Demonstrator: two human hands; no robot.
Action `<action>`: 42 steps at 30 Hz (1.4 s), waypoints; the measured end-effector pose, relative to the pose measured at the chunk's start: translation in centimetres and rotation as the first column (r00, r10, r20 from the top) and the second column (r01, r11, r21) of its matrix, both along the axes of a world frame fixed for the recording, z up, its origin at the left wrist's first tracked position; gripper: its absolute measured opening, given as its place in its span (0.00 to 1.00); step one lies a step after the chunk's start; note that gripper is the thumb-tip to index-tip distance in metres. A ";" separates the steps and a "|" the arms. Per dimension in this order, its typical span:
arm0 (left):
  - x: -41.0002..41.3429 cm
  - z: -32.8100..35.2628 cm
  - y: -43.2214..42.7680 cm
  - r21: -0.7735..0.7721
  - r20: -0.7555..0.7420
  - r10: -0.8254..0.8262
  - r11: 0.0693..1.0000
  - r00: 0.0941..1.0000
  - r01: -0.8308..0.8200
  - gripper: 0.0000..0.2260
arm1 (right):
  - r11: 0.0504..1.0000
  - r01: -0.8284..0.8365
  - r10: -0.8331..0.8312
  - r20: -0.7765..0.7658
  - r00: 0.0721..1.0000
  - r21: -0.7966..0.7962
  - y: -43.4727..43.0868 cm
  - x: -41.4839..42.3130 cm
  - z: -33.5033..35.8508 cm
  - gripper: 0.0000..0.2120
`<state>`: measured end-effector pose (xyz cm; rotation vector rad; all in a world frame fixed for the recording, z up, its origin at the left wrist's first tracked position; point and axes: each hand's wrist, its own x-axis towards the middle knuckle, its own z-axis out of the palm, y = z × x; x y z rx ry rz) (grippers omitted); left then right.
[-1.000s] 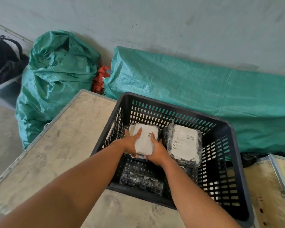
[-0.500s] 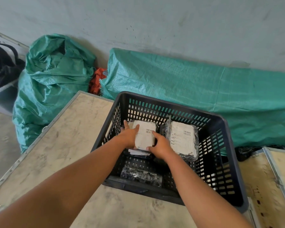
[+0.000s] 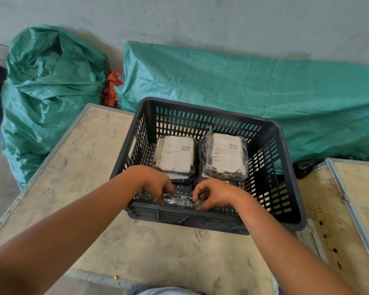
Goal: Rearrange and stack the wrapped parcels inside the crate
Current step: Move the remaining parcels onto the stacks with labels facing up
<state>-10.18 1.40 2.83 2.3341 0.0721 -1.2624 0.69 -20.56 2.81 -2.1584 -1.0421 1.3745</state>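
A dark slotted plastic crate (image 3: 285, 171) stands on a worn table. At its back lie two plastic-wrapped parcels with white labels side by side: the left parcel (image 3: 176, 156) rests on another parcel, the right parcel (image 3: 227, 156) is a little taller. A small dark wrapped parcel (image 3: 180, 202) lies along the near wall. My left hand (image 3: 156, 183) has its fingers curled on that dark parcel's left end. My right hand (image 3: 214, 193) curls around its right end. How firmly either hand grips is partly hidden by the crate wall.
The table (image 3: 77, 167) has a metal edge. A second wood-and-metal panel (image 3: 349, 205) lies to the right of the crate. Green woven sacks (image 3: 51, 81) and a green tarp-covered heap (image 3: 243, 81) lean on the wall behind, with an orange cloth (image 3: 111, 88) between them.
Both hands let go of the left labelled parcel, which now lies on the stack at the back. They drew back to the near wall and closed on the small dark parcel.
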 end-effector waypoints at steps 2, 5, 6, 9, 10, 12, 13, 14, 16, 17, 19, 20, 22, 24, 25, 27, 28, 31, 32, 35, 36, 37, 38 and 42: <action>-0.2 -0.3 -0.3 -0.005 -0.002 0.023 1.000 1.000 -0.023 0.31 | 1.000 -0.011 0.011 0.030 0.999 0.005 0.3 -0.1 -0.4 0.15; -0.2 -0.5 -0.4 0.005 0.072 0.061 0.998 0.996 -0.061 0.32 | 0.995 0.070 -0.072 0.026 0.997 0.077 0.0 0.4 -0.5 0.15; -0.1 -0.6 -0.3 0.008 0.119 0.080 0.997 0.990 -0.081 0.34 | 0.986 0.118 -0.123 0.041 0.992 0.115 -0.1 0.6 -0.5 0.14; 0.0 -0.6 0.0 -0.015 0.242 0.202 0.979 0.949 -0.204 0.40 | 0.973 0.180 -0.191 0.070 0.979 0.144 -0.1 0.9 -0.5 0.18; 0.1 -0.7 0.1 -0.019 0.267 0.214 0.976 0.940 -0.217 0.38 | 0.980 0.155 -0.166 0.079 0.983 0.128 -0.1 0.8 -0.5 0.19; 0.4 -0.9 0.4 -0.002 0.297 0.195 0.979 0.935 -0.204 0.35 | 0.990 0.095 -0.108 0.120 0.987 0.102 0.2 0.5 -0.5 0.19; 0.4 -0.9 0.4 0.007 0.309 0.183 0.981 0.933 -0.195 0.36 | 0.991 0.078 -0.093 0.153 0.984 0.104 0.4 0.4 -0.6 0.17; 0.5 -1.0 0.5 0.010 0.319 0.178 0.981 0.931 -0.191 0.36 | 0.991 0.071 -0.090 0.181 0.979 0.112 0.5 0.4 -0.6 0.16; 0.5 -0.9 0.9 -0.020 0.341 0.193 0.980 0.920 -0.199 0.36 | 0.988 0.081 -0.107 0.199 0.974 0.133 0.7 0.4 -0.3 0.15; 0.5 -0.7 1.1 -0.057 0.355 0.213 0.977 0.910 -0.207 0.35 | 0.983 0.101 -0.131 0.194 0.972 0.154 0.5 0.4 -0.1 0.15; 0.4 -0.1 1.4 -0.135 0.408 0.251 0.968 0.878 -0.213 0.34 | 0.960 0.168 -0.211 0.183 0.960 0.225 0.0 0.6 0.3 0.17; 0.3 0.3 1.5 -0.161 0.444 0.259 0.965 0.858 -0.208 0.33 | 0.940 0.205 -0.259 0.179 0.949 0.274 -0.2 0.6 0.5 0.18; 0.1 1.5 2.1 -0.203 0.502 0.269 0.960 0.822 -0.190 0.32 | 0.881 0.282 -0.362 0.158 0.919 0.379 -0.4 0.6 1.0 0.20; 0.2 3.0 3.0 -0.263 0.519 0.294 0.948 0.803 -0.177 0.30 | 0.789 0.366 -0.465 0.089 0.881 0.494 -0.4 0.4 1.6 0.19; 0.3 3.9 3.6 -0.309 0.509 0.319 0.935 0.799 -0.177 0.29 | 0.729 0.410 -0.507 0.030 0.862 0.549 -0.4 0.4 1.9 0.17; 0.2 5.6 4.7 -0.436 0.441 0.421 0.872 0.793 -0.221 0.27 | 0.627 0.484 -0.553 -0.089 0.829 0.611 -0.2 0.2 2.3 0.13; 0.2 6.2 5.2 -0.504 0.386 0.486 0.823 0.784 -0.261 0.27 | 0.605 0.508 -0.559 -0.127 0.820 0.614 -0.1 0.0 2.5 0.12; 0.0 7.3 6.4 -0.676 0.214 0.650 0.638 0.730 -0.370 0.25 | 0.591 0.517 -0.543 -0.168 0.823 0.619 0.4 -0.7 3.1 0.12; 0.0 7.4 6.7 -0.716 0.169 0.687 0.579 0.707 -0.391 0.24 | 0.584 0.505 -0.528 -0.174 0.831 0.636 0.5 -0.9 3.4 0.15; 0.1 7.7 7.2 -0.799 0.115 0.779 0.442 0.617 -0.409 0.23 | 0.569 0.498 -0.519 -0.184 0.835 0.654 1.1 -0.9 4.7 0.22; 0.2 7.7 7.2 -0.813 0.138 0.805 0.425 0.577 -0.398 0.23 | 0.557 0.498 -0.523 -0.185 0.832 0.665 1.3 -0.7 5.1 0.23; 0.4 7.7 7.0 -0.820 0.177 0.827 0.424 0.534 -0.384 0.24 | 0.543 0.501 -0.529 -0.189 0.828 0.674 1.4 -0.4 5.4 0.24; 0.6 7.8 6.7 -0.821 0.222 0.842 0.434 0.492 -0.371 0.25 | 0.527 0.511 -0.536 -0.201 0.820 0.679 1.6 -0.1 5.8 0.26; 1.4 7.8 5.2 -0.748 0.455 0.785 0.593 0.420 -0.298 0.30 | 0.443 0.583 -0.567 -0.291 0.771 0.681 1.9 1.6 6.3 0.28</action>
